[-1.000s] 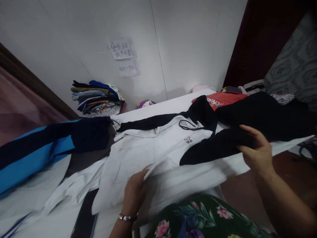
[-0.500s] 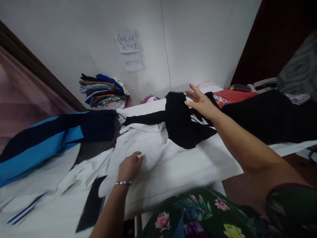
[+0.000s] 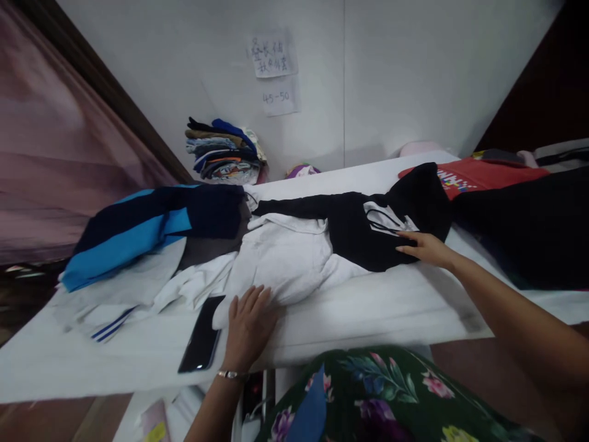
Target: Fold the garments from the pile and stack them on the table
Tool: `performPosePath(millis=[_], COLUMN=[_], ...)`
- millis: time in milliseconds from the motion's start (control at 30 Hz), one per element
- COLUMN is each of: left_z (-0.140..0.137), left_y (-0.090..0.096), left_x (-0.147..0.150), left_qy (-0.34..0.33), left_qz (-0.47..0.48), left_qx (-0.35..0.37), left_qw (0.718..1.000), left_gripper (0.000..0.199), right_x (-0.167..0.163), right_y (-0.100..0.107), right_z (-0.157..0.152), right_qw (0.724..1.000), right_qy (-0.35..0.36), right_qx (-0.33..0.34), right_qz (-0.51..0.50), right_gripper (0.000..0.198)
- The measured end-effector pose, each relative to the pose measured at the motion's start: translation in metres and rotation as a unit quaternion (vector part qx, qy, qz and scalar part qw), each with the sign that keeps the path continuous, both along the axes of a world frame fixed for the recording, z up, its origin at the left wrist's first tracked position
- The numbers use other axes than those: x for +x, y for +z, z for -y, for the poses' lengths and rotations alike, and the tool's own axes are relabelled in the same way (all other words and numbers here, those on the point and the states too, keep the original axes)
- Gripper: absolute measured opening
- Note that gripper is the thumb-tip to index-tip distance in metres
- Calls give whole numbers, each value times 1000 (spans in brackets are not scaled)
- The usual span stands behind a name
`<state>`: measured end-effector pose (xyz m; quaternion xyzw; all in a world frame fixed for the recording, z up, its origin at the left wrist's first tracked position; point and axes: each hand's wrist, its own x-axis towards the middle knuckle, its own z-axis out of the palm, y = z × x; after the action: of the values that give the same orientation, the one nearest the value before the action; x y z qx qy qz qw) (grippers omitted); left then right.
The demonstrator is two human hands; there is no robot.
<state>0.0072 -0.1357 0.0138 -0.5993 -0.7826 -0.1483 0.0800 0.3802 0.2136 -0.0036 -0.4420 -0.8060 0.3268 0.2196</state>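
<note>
A black hooded top lies spread on the cloth-covered table, one sleeve stretched to the left and its hood to the right. Black cords cross a white patch near its neck. My right hand touches the black top just below that patch, with the fingertips apart. Beneath and in front of the black top is a rumpled white garment. On this garment's near edge my left hand rests with fingers stretched out, holding nothing.
To the left lie a navy and bright-blue garment and a dark phone. A stack of folded clothes stands by the wall. On the right are a red garment and a large black one. The table's front edge is close to my body.
The black top's raised part has come down flat, its hood now spread to the right. My right hand has lowered onto it. My left hand's fingers have straightened, and the view has shifted.
</note>
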Motion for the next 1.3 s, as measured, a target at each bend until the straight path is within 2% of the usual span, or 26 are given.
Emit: performPosePath(millis=[67, 133, 233, 333, 400, 500, 600, 700, 800, 900, 1000, 1100, 1167, 1233, 1300], left_z=[3, 4, 4, 4, 6, 12, 19, 27, 34, 41, 46, 49, 48, 45, 41], left_y=[-2, -1, 5, 16, 22, 25, 23, 23, 22, 20, 23, 30, 31, 27, 17], left_x=[-2, -7, -16, -27, -35, -45, -50, -50, -49, -52, -55, -55, -53, -51, -50], left_qy=[18, 37, 62, 80, 84, 85, 80, 64, 62, 63, 81, 164, 239, 295, 315], left_qz=[-19, -31, -31, -23, -17, -2, 3, -14, -23, -10, 22, 47, 85, 148, 212], left_qx=[-10, -10, 0, 28, 44, 33, 4, 4, -1, 3, 28, 75, 103, 97, 82], left_qw=[1000, 999, 998, 996, 995, 996, 997, 998, 998, 998, 996, 983, 962, 939, 921], left_gripper=[47, 47, 44, 36, 33, 33, 32, 32, 38, 37, 27, 25, 35, 50, 58], right_x=[-9, -17, -11, 23, 54, 91, 107, 104, 87, 62, 42, 34, 34, 35, 35], right_y=[1, 4, 18, 34, 37, 26, 7, -1, 4, 9, 6, 0, -4, -6, -7], right_z=[0, 3, 12, 27, 40, 61, 76, 84, 90, 97, 100, 98, 97, 97, 99], right_qw=[1000, 999, 995, 994, 992, 988, 982, 991, 998, 998, 998, 999, 999, 998, 996], right_qy=[3, 2, 2, -28, -66, -74, -48, -54, -49, -4, 17, 1, -15, -31, -41], right_qx=[6, -15, -55, -48, -53, -127, -180, -125, -48, -47, -24, 9, 1, -12, -25], right_qz=[-18, -40, -81, -97, -95, -51, -16, -14, 4, 35, 49, 35, 44, 61, 71], right_gripper=[56, 51, 43, 42, 41, 37, 31, 32, 48, 60, 62, 62, 68, 74, 78])
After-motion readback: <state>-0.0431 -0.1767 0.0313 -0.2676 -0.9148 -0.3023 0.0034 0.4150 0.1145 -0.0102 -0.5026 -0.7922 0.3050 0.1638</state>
